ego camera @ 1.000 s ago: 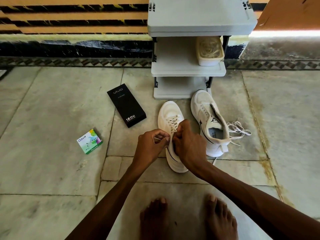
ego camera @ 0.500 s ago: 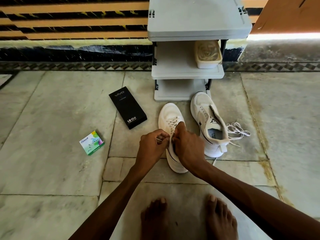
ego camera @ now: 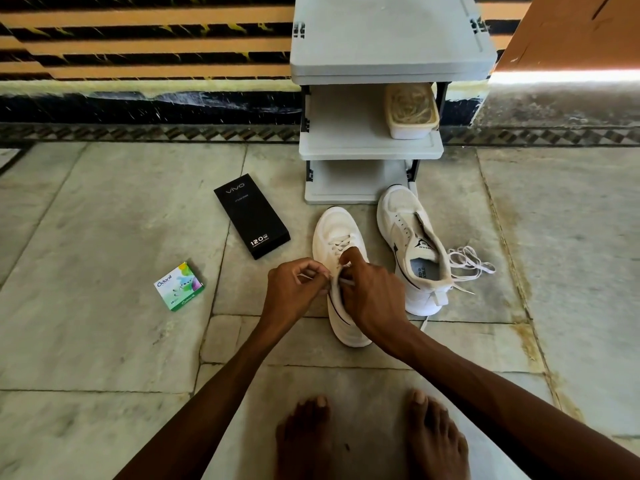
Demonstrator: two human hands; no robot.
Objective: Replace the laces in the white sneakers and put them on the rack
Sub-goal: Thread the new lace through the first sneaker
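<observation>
On the floor point(ego camera: 104, 220) in front of the rack point(ego camera: 388, 46), one white sneaker point(ego camera: 334, 226) stands upright, its lace point(ego camera: 341, 242) threaded through the lower eyelets. The left grip point(ego camera: 294, 285) pinches one lace end and the right grip point(ego camera: 374, 296) pinches the other at the upper eyelets. The second sneaker point(ego camera: 401, 220) lies just beside it, unlaced, with a loose lace point(ego camera: 467, 263) at its right. The rack's middle shelf holds a pale tub point(ego camera: 410, 112), apparently containing coiled laces. A black box point(ego camera: 251, 216) and a green box point(ego camera: 179, 286) lie closed to the left.

Single head camera, looking forward-down over floor point(ego camera: 104, 209) toward rack point(ego camera: 391, 39).
</observation>
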